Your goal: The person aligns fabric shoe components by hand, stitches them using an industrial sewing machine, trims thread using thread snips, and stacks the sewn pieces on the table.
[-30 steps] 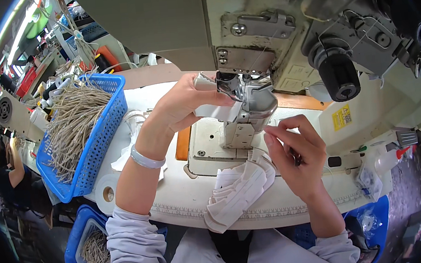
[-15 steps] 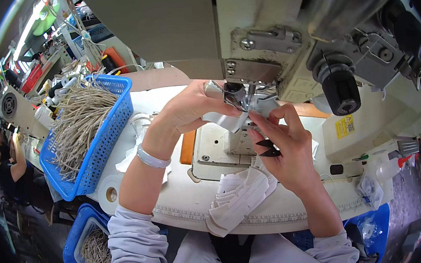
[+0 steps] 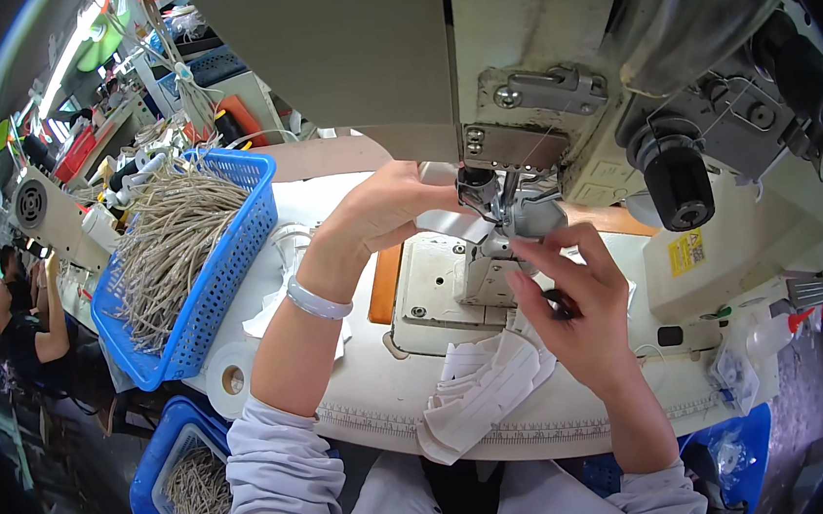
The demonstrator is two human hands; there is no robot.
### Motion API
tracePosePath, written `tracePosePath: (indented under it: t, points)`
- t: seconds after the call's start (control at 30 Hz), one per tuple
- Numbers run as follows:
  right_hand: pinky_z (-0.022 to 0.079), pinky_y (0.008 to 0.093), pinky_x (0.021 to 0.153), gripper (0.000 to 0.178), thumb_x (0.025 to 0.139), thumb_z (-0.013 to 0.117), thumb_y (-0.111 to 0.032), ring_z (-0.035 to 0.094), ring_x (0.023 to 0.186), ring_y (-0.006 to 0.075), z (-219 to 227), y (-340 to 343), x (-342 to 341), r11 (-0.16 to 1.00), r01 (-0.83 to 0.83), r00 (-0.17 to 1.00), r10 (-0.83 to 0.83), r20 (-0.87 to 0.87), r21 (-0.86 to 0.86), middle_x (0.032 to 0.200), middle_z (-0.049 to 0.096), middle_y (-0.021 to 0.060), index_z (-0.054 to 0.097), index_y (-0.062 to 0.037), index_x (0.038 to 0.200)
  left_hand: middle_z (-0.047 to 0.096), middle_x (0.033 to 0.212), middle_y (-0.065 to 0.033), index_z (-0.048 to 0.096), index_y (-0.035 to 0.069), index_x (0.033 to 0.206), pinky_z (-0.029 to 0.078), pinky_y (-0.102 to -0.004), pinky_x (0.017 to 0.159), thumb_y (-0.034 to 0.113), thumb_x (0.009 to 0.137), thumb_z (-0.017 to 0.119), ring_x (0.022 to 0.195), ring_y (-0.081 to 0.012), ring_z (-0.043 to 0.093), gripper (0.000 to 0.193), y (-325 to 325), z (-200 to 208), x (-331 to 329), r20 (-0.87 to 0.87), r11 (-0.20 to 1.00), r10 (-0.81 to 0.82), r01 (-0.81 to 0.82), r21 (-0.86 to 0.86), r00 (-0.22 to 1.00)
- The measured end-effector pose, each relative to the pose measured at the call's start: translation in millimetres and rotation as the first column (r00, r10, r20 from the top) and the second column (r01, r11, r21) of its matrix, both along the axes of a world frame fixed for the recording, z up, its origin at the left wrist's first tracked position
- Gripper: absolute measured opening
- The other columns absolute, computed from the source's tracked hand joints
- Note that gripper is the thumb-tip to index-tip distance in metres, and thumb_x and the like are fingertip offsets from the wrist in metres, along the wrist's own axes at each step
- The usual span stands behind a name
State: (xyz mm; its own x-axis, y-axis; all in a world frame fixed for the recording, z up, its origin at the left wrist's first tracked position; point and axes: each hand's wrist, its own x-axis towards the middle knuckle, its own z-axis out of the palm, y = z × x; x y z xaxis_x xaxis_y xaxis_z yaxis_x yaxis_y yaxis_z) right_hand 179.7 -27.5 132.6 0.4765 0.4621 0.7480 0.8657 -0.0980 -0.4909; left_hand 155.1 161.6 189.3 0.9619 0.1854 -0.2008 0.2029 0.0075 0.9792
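My left hand is at the needle area of a sewing machine, its thumb and fingers closed on a white strip of material beside the presser foot. Its fingertips are partly hidden behind the strip and the machine. My right hand is just right of the foot, thumb and index finger apart. Black thread snips are tucked in its curled fingers, mostly hidden. Below the machine's small raised bed, a fanned chain of white pieces droops over the table's front edge.
A blue basket of beige cords stands at the left, with a white roll beside it. Lower left is another blue bin with cords. A red-tipped bottle stands at the right. Another person sits far left.
My right thumb and index finger have moved away from the white strip and spread apart. The snips have turned within that hand. The whole view has shifted slightly; my left hand still grips the strip.
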Motion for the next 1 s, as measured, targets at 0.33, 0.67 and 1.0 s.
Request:
tracePosePath:
  t: [0.33, 0.67, 1.0]
  points:
    - [0.024, 0.0175, 0.040, 0.005, 0.075, 0.059, 0.001, 0.039, 0.047, 0.0029, 0.2, -16.0, -36.6, 0.960, -0.207, 0.362, 0.253, -0.897, 0.187, 0.058, 0.050, 0.0009, 0.059, 0.0040, 0.079, 0.056, 0.096, -0.0120, 0.054, 0.001, 0.099, 0.044, -0.0367, 0.079, 0.007, 0.071, 0.066, 0.090, -0.0225, 0.055, 0.031, -8.2, -68.5, -68.5, 0.728, 0.755, -0.485, -0.188, 0.628, 0.486]
    - [0.028, 0.0194, 0.043, 0.007, 0.070, 0.063, 0.002, 0.042, 0.049, 0.0058, -4.5, -26.9, -53.6, 0.953, -0.277, 0.692, 0.287, -0.663, 0.122, 0.060, 0.052, 0.0041, 0.057, 0.0042, 0.068, 0.058, 0.088, -0.0166, 0.061, 0.000, 0.090, 0.046, -0.0297, 0.072, -0.002, 0.060, 0.072, 0.086, -0.0212, 0.056, 0.032, -45.1, -58.6, -109.4, 0.580, 0.969, -0.070, -0.083, 0.233, 0.812]
    - [0.024, 0.0184, 0.037, 0.006, 0.071, 0.066, 0.000, 0.037, 0.042, 0.0013, -8.7, -30.5, -49.8, 0.938, -0.304, 0.724, 0.340, -0.600, 0.164, 0.058, 0.054, 0.0017, 0.060, 0.0002, 0.073, 0.060, 0.082, -0.0166, 0.062, -0.003, 0.080, 0.045, -0.0246, 0.063, -0.004, 0.060, 0.070, 0.070, -0.0193, 0.059, 0.021, -44.6, -64.1, -101.1, 0.681, 0.935, -0.172, -0.099, 0.340, 0.711]
